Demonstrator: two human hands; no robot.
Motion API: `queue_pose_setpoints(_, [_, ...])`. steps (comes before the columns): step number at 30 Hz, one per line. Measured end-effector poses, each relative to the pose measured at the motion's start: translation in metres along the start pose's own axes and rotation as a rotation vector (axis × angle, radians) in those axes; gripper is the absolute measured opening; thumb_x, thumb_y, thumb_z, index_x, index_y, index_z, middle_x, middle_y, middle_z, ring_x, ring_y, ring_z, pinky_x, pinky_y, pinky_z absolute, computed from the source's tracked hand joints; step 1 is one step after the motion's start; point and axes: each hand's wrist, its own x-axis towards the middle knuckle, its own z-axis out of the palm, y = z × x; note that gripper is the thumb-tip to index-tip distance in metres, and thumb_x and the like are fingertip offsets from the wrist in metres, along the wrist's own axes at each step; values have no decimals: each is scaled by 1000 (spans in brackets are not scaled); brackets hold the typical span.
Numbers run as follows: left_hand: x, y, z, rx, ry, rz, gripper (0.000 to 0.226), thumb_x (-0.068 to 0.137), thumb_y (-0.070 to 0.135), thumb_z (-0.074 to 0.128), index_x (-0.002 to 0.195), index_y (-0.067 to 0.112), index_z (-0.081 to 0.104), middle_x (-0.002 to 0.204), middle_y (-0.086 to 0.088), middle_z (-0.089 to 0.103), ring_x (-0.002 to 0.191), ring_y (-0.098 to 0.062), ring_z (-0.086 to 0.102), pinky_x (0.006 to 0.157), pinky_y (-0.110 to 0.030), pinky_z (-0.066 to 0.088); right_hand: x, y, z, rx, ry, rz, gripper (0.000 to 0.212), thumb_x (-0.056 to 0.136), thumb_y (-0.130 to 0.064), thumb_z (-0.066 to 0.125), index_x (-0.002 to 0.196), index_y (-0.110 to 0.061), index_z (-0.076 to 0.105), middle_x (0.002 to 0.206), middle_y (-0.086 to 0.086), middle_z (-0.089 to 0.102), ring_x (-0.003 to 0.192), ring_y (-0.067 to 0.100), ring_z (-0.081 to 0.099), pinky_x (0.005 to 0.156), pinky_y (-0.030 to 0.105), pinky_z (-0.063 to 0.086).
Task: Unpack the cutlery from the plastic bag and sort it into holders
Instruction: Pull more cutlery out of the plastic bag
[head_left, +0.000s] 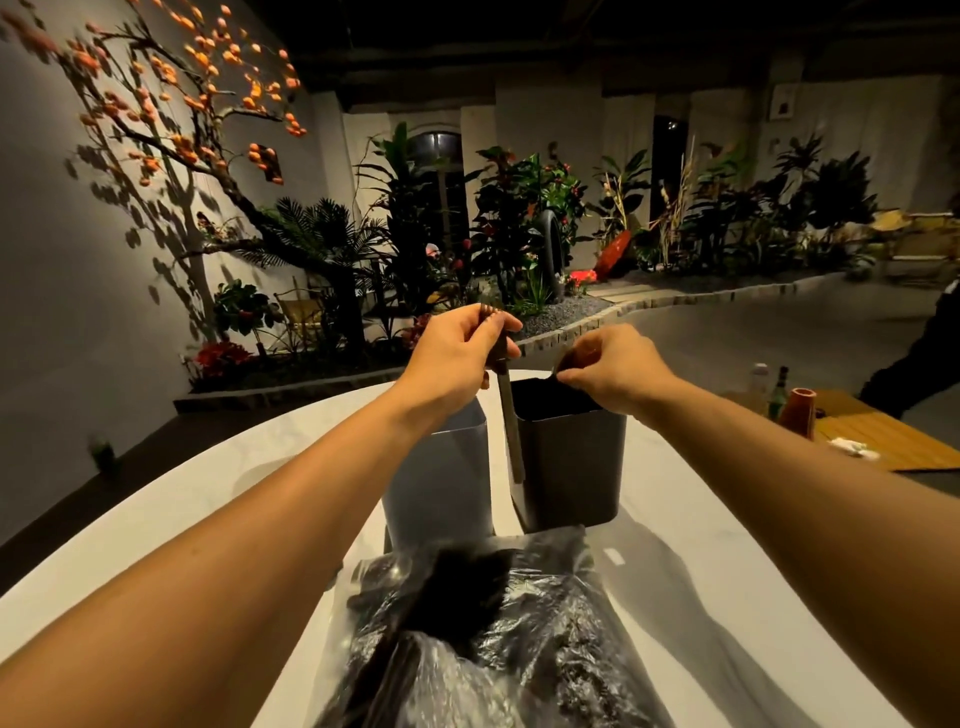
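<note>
Forks (506, 400) hang from your left hand (452, 358), pinched near the tines, handles down between the two holders (569, 457). Your right hand (608, 371) pinches a dark piece over the right holder. The bag (493, 634) lies on the worktop (727, 597) nearest you.

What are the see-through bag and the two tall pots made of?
The bag looks like thin clear plastic: it is crinkled, glossy and shows dark cutlery inside. The two holders, grey and darker, have smooth matte walls with rounded corners; that could be plastic or coated metal, I cannot tell which.
</note>
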Motion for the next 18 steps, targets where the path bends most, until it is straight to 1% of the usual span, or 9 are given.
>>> queue_pose_setpoints(3, [1, -6, -2, -15, 3, 3, 21, 105, 18, 49, 111, 12, 67, 84, 1, 74, 69, -3, 69, 54, -18, 49, 4, 10, 5, -62, -26, 12, 14, 85, -19, 76, 99, -19, 73, 98, 4, 73, 95, 19, 67, 88, 40, 58])
queue_pose_setpoints(5, [1, -7, -5, -20, 16, 6, 18, 105, 16, 51, 113, 10, 66, 83, 1, 75, 71, -4, 71, 56, -20, 51, 7, 11, 5, -88, 61, -29, 19, 88, -21, 74, 107, -20, 70, 105, 1, 72, 99, 19, 66, 91, 40, 56])
queue_pose_setpoints(7, [-1, -6, -8, 0, 34, 17, 16, 104, 17, 52, 113, 10, 63, 84, 0, 77, 75, -7, 73, 56, -18, 52, 2, -2, 3, 15, 124, -109, 16, 92, -21, 68, 108, -20, 70, 104, -2, 70, 98, 15, 64, 89, 35, 56])
queue_pose_setpoints(8, [-3, -5, -10, 13, 45, 23, 14, 104, 17, 53, 113, 10, 61, 85, -1, 77, 76, -7, 73, 56, -16, 52, -3, -13, 1, 119, 94, -147, 14, 94, -22, 66, 107, -20, 70, 101, -3, 69, 93, 11, 64, 83, 30, 56])
queue_pose_setpoints(9, [-4, -4, -12, 24, 59, 30, 13, 103, 18, 54, 112, 10, 59, 86, -3, 76, 76, -7, 73, 58, -15, 52, -8, -26, 1, 244, 14, -167, 14, 95, -23, 65, 107, -19, 71, 97, -4, 70, 85, 7, 63, 75, 25, 55])
queue_pose_setpoints(11, [-5, -4, -20, 47, 106, 57, 10, 102, 18, 57, 109, 11, 58, 85, -5, 74, 77, -10, 73, 69, -22, 57, -22, -50, 3, 442, -213, -167, 18, 93, -25, 66, 109, -17, 70, 92, -1, 72, 69, 5, 61, 59, 20, 50])
queue_pose_setpoints(13, [-5, -4, -32, 54, 155, 92, 6, 101, 16, 59, 104, 12, 58, 85, -4, 72, 80, -14, 73, 76, -29, 59, -27, -64, 10, 406, -324, -202, 28, 89, -24, 71, 116, -16, 67, 96, 2, 73, 67, 8, 64, 59, 24, 52])
queue_pose_setpoints(16, [-8, 0, -49, 20, 205, 146, 2, 99, 11, 60, 101, 9, 59, 84, 1, 70, 79, -7, 71, 71, -25, 59, -29, -79, 25, 302, -296, -269, 34, 87, -16, 74, 120, -16, 63, 98, 0, 73, 77, 9, 71, 65, 23, 59])
queue_pose_setpoints(18, [-10, 5, -58, 0, 228, 160, 2, 99, 11, 61, 99, 10, 62, 89, -6, 73, 82, -15, 72, 68, -27, 60, -25, -88, 34, 356, -236, -284, 27, 88, -9, 72, 114, -10, 66, 96, 3, 73, 83, 13, 72, 68, 22, 59])
